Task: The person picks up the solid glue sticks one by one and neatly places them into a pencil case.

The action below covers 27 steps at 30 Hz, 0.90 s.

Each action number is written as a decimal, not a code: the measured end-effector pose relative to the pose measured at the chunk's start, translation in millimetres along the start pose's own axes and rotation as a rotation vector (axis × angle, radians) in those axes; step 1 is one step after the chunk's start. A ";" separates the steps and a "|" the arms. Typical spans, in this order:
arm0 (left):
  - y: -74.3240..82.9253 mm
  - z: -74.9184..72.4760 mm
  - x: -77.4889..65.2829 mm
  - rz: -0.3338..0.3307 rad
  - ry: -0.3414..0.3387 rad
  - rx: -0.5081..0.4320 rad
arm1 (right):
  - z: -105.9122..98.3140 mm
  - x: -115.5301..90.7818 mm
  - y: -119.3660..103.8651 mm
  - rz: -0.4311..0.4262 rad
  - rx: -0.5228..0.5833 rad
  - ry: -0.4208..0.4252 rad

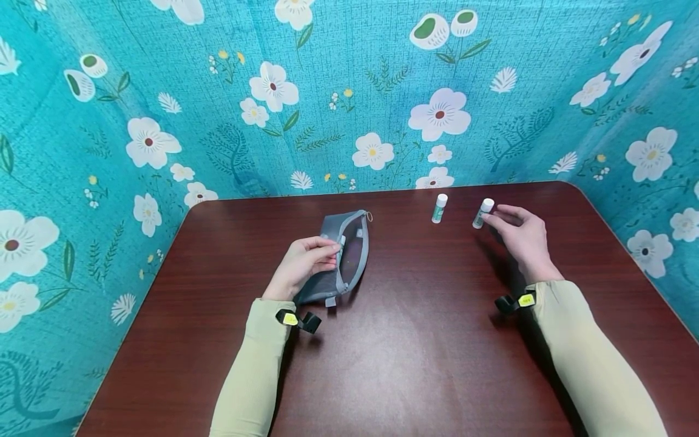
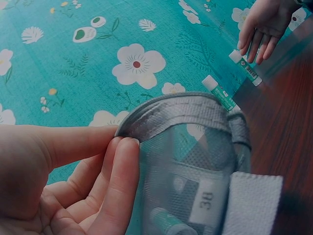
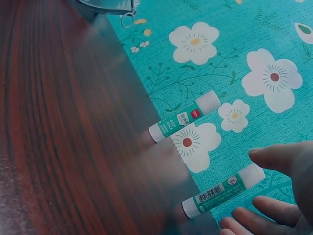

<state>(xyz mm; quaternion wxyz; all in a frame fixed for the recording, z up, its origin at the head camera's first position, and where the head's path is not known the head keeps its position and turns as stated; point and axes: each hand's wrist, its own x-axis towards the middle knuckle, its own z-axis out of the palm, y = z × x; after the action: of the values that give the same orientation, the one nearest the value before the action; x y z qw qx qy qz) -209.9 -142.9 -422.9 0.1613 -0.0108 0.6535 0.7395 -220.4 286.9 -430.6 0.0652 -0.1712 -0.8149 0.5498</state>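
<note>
A grey mesh zip pouch (image 1: 334, 224) stands with its mouth spread apart on the table. My left hand (image 1: 306, 264) pinches the pouch's zipper edge between thumb and fingers. Inside the pouch, a green and white glue stick (image 2: 168, 223) shows through the mesh. Two more glue sticks with white caps stand upright toward the back of the table. Close to the right-hand glue stick (image 1: 483, 213) is my right hand (image 1: 521, 237), its thumb and fingers spread around the cap without gripping it. The other glue stick (image 3: 186, 117) stands to its left, apart from both hands.
The dark reddish-brown table (image 1: 415, 340) has rounded back corners. Behind and beside it hangs a teal floral cloth (image 1: 338, 73). Each wrist wears a black strap with a small camera. A metal ring (image 3: 127, 19) hangs from the pouch's zipper.
</note>
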 end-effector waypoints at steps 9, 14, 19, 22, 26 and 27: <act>-2.0 -1.1 2.0 -0.004 -0.002 -0.004 | 8.5 13.5 1.6 -0.009 -0.027 -0.029; -1.8 -1.3 1.8 -0.003 -0.001 -0.001 | 14.0 19.9 4.5 0.001 -0.071 -0.031; -0.8 -0.5 1.5 -0.001 0.000 -0.009 | 18.4 24.0 8.8 0.014 -0.094 -0.030; -0.6 -0.5 1.4 -0.002 0.001 -0.011 | 20.6 25.5 10.8 0.022 -0.096 -0.022; -0.9 -0.8 1.3 -0.003 -0.001 -0.007 | 22.5 26.8 12.5 0.023 -0.102 -0.002; -1.0 -0.9 1.3 -0.003 -0.002 -0.006 | 22.7 27.1 13.0 0.022 -0.105 0.004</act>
<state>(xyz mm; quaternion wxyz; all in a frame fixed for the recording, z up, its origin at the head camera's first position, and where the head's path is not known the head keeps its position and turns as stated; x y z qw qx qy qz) -211.0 -143.3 -424.3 0.1632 -0.0115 0.6509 0.7413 -249.6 280.9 -453.5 0.0514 -0.1846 -0.8405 0.5067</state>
